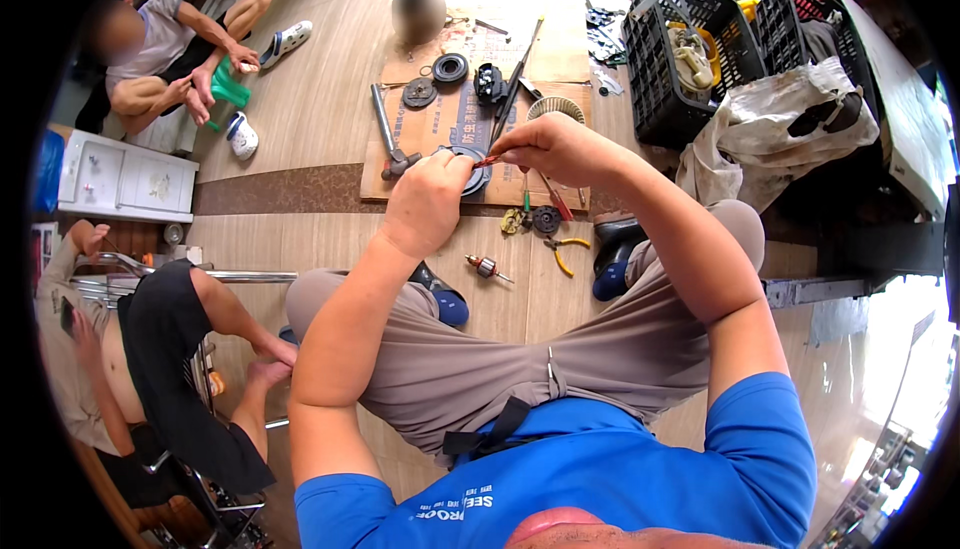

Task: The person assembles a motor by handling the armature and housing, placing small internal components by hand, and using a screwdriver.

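Note:
Both of my hands meet over the cardboard, with their fingertips close together. My left hand (425,201) is closed, its fingers pinched at one end of a thin reddish piece (486,162). From the other side, my right hand (562,152) pinches the same piece between thumb and finger. Its exact kind is too small to tell. Just beneath lies a round grey part (476,181), partly covered by my left hand; whether it is touched I cannot tell. A hammer (390,134) rests beside my left hand, and a pale ribbed fan wheel (556,107) shows behind my right.
On the cardboard (440,129) lie a black ring (450,69), a grey disc (419,93) and a black block (490,83). Pliers (568,255) and a motor armature (486,267) sit between my feet. Black crates (660,69) stand right. Two people sit at left.

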Demonstrator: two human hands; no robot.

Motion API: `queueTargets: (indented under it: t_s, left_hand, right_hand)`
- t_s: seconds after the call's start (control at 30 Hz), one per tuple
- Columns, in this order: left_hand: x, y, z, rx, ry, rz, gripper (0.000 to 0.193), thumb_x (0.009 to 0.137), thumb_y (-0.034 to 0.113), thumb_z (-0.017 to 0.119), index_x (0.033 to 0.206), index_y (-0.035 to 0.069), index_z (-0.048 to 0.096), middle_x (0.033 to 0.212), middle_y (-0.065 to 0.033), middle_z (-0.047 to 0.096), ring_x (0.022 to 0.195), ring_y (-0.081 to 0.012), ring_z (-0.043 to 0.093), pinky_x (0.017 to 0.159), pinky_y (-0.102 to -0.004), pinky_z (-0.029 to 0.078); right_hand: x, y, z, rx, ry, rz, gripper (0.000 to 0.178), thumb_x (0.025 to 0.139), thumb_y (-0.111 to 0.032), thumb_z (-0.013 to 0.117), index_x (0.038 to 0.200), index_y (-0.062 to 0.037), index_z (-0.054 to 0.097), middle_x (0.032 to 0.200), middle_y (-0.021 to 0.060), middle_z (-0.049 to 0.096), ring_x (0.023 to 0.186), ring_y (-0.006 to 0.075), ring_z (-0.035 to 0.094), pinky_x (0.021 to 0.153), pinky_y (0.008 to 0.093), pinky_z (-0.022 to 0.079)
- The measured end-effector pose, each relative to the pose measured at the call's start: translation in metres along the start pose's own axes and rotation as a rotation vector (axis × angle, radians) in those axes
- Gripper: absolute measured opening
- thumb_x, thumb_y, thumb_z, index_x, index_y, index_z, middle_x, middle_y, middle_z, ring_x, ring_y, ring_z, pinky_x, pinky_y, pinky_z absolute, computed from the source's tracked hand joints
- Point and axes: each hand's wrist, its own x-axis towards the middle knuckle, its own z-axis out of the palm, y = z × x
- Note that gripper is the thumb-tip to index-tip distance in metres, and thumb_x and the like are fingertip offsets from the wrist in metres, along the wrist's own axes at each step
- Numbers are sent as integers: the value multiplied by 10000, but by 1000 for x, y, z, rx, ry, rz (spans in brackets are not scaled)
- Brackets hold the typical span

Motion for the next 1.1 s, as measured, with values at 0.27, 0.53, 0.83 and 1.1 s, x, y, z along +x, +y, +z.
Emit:
queueTargets:
  t_s: [0.27, 0.53, 0.83, 1.1]
  left_hand:
    - [2, -2, -10, -516, -79, -222, 109, 919, 46, 575, 951, -41, 632, 825, -178, 641, 745, -314, 612, 674, -369, 474]
    - [1, -5, 0, -451, -120, -225, 135, 935, 57, 553, 968, -48, 630, 792, -163, 635, 704, -247, 600, 676, -347, 477]
    - [4, -9, -6, -694, -284, -517, 176, 959, 112, 542, 1005, -33, 630, 856, -168, 656, 765, -235, 601, 738, -339, 472]
    - [7, -5, -6, -783, -380, -559, 184, 974, 122, 538, 1014, -25, 641, 780, -61, 631, 693, -111, 553, 661, -277, 470]
  right_hand:
    - [-8, -9, 9, -600, 182, -346, 201, 891, -243, 637, 991, -73, 673, 828, 102, 634, 775, 316, 640, 682, 409, 497]
    - [-11, -11, 4, -422, 119, -197, 311, 842, -212, 698, 1094, -39, 640, 834, 141, 646, 796, 336, 637, 707, 410, 496]
    - [-10, 3, -6, -332, 179, -156, 302, 870, -242, 664, 1115, -64, 649, 992, 138, 675, 969, 329, 633, 841, 411, 499]
    - [-7, 0, 2, -339, 210, -255, 151, 869, -198, 659, 925, -58, 667, 877, 130, 660, 830, 331, 637, 729, 405, 503]
